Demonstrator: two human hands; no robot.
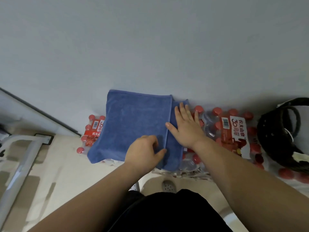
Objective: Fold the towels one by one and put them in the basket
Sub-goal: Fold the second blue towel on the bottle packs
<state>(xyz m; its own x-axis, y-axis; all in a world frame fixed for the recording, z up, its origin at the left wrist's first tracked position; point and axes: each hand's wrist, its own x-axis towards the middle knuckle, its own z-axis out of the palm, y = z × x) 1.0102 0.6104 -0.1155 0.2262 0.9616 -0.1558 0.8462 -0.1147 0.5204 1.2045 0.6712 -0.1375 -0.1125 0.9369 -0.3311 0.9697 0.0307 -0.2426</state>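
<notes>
Pinching the fold edge of the towel [133, 123] with left hand [145, 149], pressing its lower layer with flat, open right hand [185, 128], probably to stop slipping on the bottle packs [234, 129] beside the basket [280, 131].

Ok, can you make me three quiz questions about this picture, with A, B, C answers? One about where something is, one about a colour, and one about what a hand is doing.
1. Where does the towel lie? A in a sink; B on the bottle packs; C on a chair.
2. What colour are the bottle caps? A green; B white; C red.
3. How is the right hand? A flat on the towel; B in a fist; C holding a bottle.
Answers: 1 B, packs show on both sides of it; 2 C, every cap in view is red; 3 A, its fingers are straight on the cloth.
</notes>
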